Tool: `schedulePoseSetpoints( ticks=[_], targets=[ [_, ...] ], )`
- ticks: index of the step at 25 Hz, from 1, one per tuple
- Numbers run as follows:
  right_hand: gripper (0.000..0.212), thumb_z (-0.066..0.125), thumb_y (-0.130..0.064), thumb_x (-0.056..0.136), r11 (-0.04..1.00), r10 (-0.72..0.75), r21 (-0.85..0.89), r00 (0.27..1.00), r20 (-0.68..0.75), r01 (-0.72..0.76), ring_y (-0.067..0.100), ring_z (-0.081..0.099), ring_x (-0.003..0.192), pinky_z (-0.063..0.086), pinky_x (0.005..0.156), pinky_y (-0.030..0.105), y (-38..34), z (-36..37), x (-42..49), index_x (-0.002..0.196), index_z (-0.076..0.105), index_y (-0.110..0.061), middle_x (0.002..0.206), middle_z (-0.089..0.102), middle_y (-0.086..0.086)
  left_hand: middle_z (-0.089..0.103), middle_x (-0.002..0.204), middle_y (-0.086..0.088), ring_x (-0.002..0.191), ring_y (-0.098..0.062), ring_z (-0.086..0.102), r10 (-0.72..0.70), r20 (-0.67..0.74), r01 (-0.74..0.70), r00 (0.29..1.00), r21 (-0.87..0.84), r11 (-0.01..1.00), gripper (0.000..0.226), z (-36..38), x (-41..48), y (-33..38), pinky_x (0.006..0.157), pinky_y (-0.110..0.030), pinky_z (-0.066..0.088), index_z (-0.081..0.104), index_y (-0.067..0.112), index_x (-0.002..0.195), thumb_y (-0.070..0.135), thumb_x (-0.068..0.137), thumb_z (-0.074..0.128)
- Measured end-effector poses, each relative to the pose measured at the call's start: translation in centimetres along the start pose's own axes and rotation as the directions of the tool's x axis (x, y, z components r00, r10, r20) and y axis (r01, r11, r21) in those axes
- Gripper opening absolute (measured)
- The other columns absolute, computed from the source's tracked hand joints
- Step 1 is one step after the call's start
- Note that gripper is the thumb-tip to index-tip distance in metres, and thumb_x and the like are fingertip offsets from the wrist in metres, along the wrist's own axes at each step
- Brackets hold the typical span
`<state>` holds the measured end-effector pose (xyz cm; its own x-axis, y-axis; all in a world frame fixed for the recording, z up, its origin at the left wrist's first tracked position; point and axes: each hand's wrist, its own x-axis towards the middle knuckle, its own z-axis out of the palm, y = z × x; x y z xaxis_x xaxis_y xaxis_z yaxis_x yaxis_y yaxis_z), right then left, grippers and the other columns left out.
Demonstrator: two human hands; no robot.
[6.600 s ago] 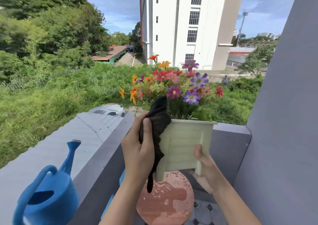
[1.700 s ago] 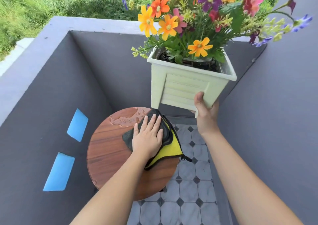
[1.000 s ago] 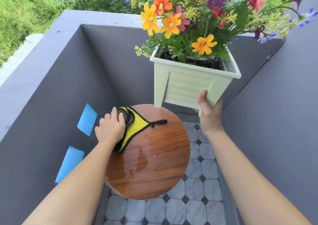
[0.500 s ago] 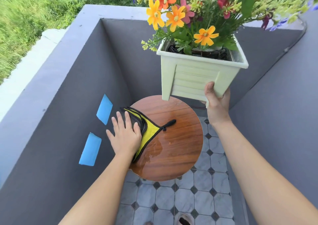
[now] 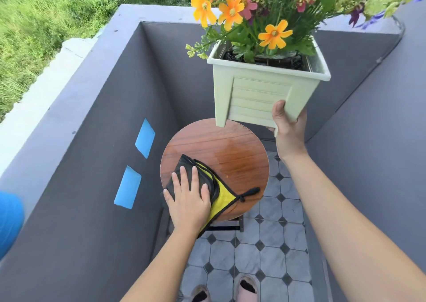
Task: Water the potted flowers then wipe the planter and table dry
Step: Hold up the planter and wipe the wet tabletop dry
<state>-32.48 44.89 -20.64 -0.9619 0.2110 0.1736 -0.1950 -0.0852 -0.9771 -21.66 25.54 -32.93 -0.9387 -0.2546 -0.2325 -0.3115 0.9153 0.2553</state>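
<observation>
My right hand (image 5: 287,126) grips the lower right corner of a pale green square planter (image 5: 258,94) and holds it in the air above the far edge of the round wooden table (image 5: 230,149). Orange, pink, red and purple flowers (image 5: 253,8) fill the planter. My left hand (image 5: 187,198) lies flat, fingers spread, pressing a black and yellow cloth (image 5: 216,193) onto the table's near left part. A damp sheen shows on the wood in the middle.
Grey balcony walls (image 5: 92,140) close in on the left, back and right. Two blue patches (image 5: 145,138) mark the left wall. A blue watering can (image 5: 9,218) peeks in at the left edge. Tiled floor (image 5: 265,244) and my slippers lie below.
My left hand has slid the cloth from the table's left edge toward the near side. The puddles from earlier are gone, leaving a thin damp film. The planter stays lifted.
</observation>
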Motion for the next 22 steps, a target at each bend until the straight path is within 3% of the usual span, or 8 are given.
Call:
schedulePoseSetpoints(
  ticks=[4, 8, 11, 13, 15, 17, 19, 22],
  targets=[
    [0.070, 0.066, -0.076, 0.056, 1.000, 0.016, 0.014, 1.000, 0.000, -0.016, -0.013, 0.059, 0.097, 0.047, 0.100, 0.051, -0.8, -0.4, -0.4, 0.109, 0.048, -0.032, 0.110, 0.057, -0.017, 0.014, 0.159, -0.002, 0.146, -0.028, 0.012, 0.067, -0.001, -0.067, 0.998, 0.016, 0.998, 0.061, 1.7, -2.9, 1.5, 0.111, -0.058, 0.016, 0.019, 0.030, 0.150, 0.048, 0.091, 0.014],
    [0.071, 0.065, -0.077, 0.056, 1.000, 0.012, -0.006, 1.000, -0.004, -0.012, -0.012, 0.059, 0.097, 0.046, 0.099, 0.054, -1.5, -1.1, -0.4, 0.109, 0.048, -0.033, 0.110, 0.057, -0.018, 0.048, 0.144, -0.006, 0.131, -0.032, 0.046, 0.149, -0.021, -0.147, 0.989, 0.079, 0.986, 0.055, 2.9, -4.8, 3.9, 0.093, -0.060, 0.043, 0.049, 0.024, 0.137, 0.045, 0.089, 0.032],
    [0.071, 0.065, -0.078, 0.055, 1.000, 0.010, -0.012, 1.000, -0.015, -0.010, -0.012, 0.059, 0.096, 0.047, 0.099, 0.053, -1.9, -1.7, -0.2, 0.107, 0.048, -0.033, 0.108, 0.057, -0.019, 0.048, 0.144, -0.006, 0.133, -0.029, 0.037, 0.175, -0.019, -0.174, 0.984, 0.045, 0.984, 0.059, 3.6, -5.5, 5.1, 0.092, -0.059, 0.044, 0.049, 0.022, 0.137, 0.051, 0.095, 0.020],
    [0.072, 0.065, -0.078, 0.054, 1.000, 0.007, -0.004, 1.000, -0.027, -0.008, -0.012, 0.060, 0.094, 0.048, 0.098, 0.053, -2.1, -2.1, 0.0, 0.105, 0.049, -0.031, 0.106, 0.057, -0.019, 0.042, 0.148, -0.007, 0.134, -0.030, 0.032, 0.297, -0.011, -0.295, 0.955, 0.087, 0.951, 0.064, 4.3, -5.9, 4.8, 0.092, -0.057, 0.044, 0.042, 0.017, 0.141, 0.058, 0.092, 0.031],
    [0.072, 0.065, -0.078, 0.054, 1.000, 0.004, -0.001, 0.999, -0.034, -0.004, -0.012, 0.060, 0.092, 0.048, 0.098, 0.053, -2.1, -2.5, 0.0, 0.104, 0.049, -0.029, 0.104, 0.058, -0.019, 0.034, 0.152, -0.009, 0.133, -0.030, 0.033, 0.463, -0.039, -0.456, 0.885, 0.120, 0.882, 0.069, 5.0, -6.1, 4.2, 0.089, -0.055, 0.047, 0.033, 0.014, 0.142, 0.033, 0.082, 0.062],
    [0.069, 0.066, -0.076, 0.055, 1.000, -0.006, -0.002, 0.999, -0.043, 0.006, -0.011, 0.061, 0.093, 0.048, 0.097, 0.055, -2.2, -3.1, 0.1, 0.104, 0.050, -0.030, 0.103, 0.059, -0.019, 0.044, 0.145, -0.008, 0.129, -0.030, 0.045, 0.588, -0.093, -0.582, 0.803, 0.088, 0.808, 0.064, 5.6, -6.1, 3.6, 0.084, -0.050, 0.053, 0.036, 0.014, 0.138, 0.002, 0.076, 0.050],
    [0.068, 0.066, -0.076, 0.056, 1.000, -0.012, -0.006, 0.999, -0.051, 0.011, -0.010, 0.061, 0.093, 0.047, 0.098, 0.056, -2.3, -3.5, 0.2, 0.104, 0.050, -0.030, 0.103, 0.059, -0.021, 0.062, 0.128, -0.007, 0.116, -0.027, 0.061, 0.662, -0.095, -0.660, 0.744, 0.056, 0.749, 0.060, 5.8, -6.9, 4.1, 0.081, -0.042, 0.056, 0.042, 0.014, 0.131, -0.003, 0.073, 0.037],
    [0.068, 0.066, -0.077, 0.055, 1.000, -0.009, -0.002, 0.998, -0.070, 0.008, -0.009, 0.060, 0.093, 0.046, 0.098, 0.056, -2.5, -4.1, 0.3, 0.105, 0.051, -0.032, 0.103, 0.059, -0.021, 0.071, 0.112, -0.001, 0.093, -0.019, 0.070, 0.675, -0.099, -0.682, 0.731, -0.104, 0.724, 0.058, 4.4, -8.6, 6.9, 0.069, -0.028, 0.055, 0.044, 0.018, 0.123, -0.002, 0.071, 0.056]
  ],
)
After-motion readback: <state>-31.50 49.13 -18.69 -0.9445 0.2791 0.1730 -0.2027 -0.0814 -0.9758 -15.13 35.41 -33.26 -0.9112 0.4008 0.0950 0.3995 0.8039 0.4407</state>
